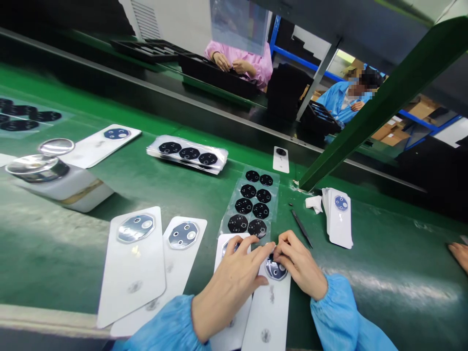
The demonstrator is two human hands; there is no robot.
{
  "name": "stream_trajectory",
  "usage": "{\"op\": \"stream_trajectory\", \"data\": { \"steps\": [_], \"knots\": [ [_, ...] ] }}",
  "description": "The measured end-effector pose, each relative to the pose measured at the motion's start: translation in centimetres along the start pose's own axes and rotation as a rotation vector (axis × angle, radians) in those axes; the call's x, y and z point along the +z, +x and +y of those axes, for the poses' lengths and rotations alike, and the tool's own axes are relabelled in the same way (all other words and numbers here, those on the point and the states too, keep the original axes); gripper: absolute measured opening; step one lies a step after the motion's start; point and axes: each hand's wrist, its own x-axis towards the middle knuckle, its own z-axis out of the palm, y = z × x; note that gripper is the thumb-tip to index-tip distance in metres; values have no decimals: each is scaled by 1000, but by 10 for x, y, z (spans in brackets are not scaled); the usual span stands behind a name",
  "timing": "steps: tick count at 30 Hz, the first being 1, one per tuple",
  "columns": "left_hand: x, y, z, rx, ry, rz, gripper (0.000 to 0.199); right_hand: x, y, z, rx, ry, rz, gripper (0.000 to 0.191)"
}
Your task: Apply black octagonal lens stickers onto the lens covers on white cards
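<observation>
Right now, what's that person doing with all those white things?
A person in blue sleeves is working on a white panel at a green table. The right hand has its fingers bunched at the shiny patch near the panel's top; whether they grip anything is too small to tell. The left hand spreads beside it. A sheet of black pieces lies just beyond, with dark tweezers to the right.

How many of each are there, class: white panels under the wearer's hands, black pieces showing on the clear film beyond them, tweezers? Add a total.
White panels under the hands: 2
Black pieces on the clear film: 8
Tweezers: 1
Total: 11
</observation>
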Motion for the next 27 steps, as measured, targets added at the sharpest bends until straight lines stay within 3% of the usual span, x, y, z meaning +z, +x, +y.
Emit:
{"op": "stream_trajectory", "data": {
  "steps": [7, 15, 20, 23, 27],
  "knots": [
    [-3, 0, -1, 19, -46, -26, 44, 3, -4, 8, -35, 41, 33, 20],
    [-1, -5, -8, 133, 44, 56, 29, -5, -7, 3, -22, 66, 125, 7],
    [1, -6, -7, 181, 119, 119, 20, -19, -7, 27, 256, -243, 391, 20],
    [2, -7, -6, 189, 152, 134, 19, -24, -5, 43, 381, -375, 378, 32],
    [6, -8, -5, 171, 159, 140, 21, -31, -3, 49, 380, -315, 352, 35]
  ]
}}
